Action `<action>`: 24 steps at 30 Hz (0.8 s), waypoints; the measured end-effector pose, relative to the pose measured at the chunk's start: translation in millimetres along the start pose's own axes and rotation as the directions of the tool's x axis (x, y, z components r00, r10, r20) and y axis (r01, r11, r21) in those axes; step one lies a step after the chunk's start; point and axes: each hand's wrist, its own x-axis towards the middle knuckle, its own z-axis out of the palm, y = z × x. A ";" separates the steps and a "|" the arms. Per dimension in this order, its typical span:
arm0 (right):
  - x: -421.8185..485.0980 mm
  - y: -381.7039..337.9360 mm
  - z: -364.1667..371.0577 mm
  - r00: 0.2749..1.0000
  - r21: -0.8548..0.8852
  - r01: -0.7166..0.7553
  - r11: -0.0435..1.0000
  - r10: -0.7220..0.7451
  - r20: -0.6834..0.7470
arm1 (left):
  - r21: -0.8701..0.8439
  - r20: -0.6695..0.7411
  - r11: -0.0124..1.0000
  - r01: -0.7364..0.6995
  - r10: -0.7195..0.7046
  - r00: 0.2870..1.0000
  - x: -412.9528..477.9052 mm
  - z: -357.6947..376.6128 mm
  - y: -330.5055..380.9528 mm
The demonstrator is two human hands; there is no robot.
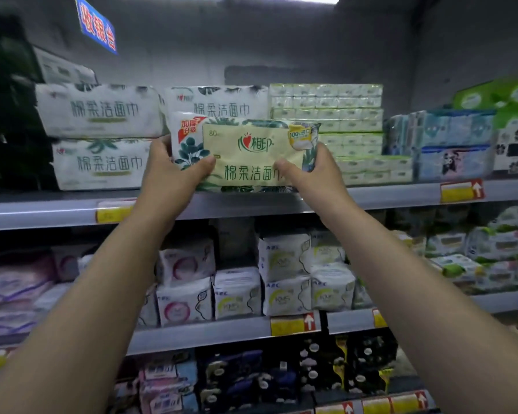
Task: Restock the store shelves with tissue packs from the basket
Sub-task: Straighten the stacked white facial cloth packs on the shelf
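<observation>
A cream and green tissue pack (245, 150) with leaf print is held at the front of the top shelf (251, 206), its lower edge at the shelf's lip. My left hand (174, 171) grips its left end, thumb across the front. My right hand (314, 171) grips its right end the same way. Behind it lies a white tissue pack (219, 101) of the same brand. Two more white packs (99, 110) are stacked to the left. The basket is out of view.
Pale green small tissue bundles (335, 115) are stacked right of the held pack, with blue panda-print packs (452, 144) further right. Lower shelves (210, 333) hold white, pink and dark packets. Yellow price tags (461, 191) line the shelf edges. A blue sign (96, 25) hangs top left.
</observation>
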 end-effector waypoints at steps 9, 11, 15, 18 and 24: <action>36.2 -0.7 56.3 0.998 -0.151 0.063 0.987 -0.062 0.011 | 0.159 0.036 0.986 -0.052 0.047 0.998 59.5 -33.9 -45.8; 40.3 4.5 64.8 0.999 -0.191 0.037 0.981 -0.032 0.030 | 0.242 0.065 0.968 -0.062 0.047 0.997 65.6 -37.4 -52.3; 51.1 9.6 72.0 1.000 -0.261 -0.008 0.965 0.010 0.005 | 0.375 0.163 0.921 -0.103 0.044 0.986 74.1 -39.0 -56.3; 55.5 14.1 72.8 0.998 -0.270 -0.037 0.962 0.049 0.037 | 0.408 0.257 0.902 -0.144 0.039 0.966 77.1 -40.1 -57.8; 61.6 -0.8 75.2 0.990 -0.079 -0.011 0.997 0.000 -0.139 | 0.134 0.152 0.987 -0.093 0.072 0.986 82.5 -53.2 -49.9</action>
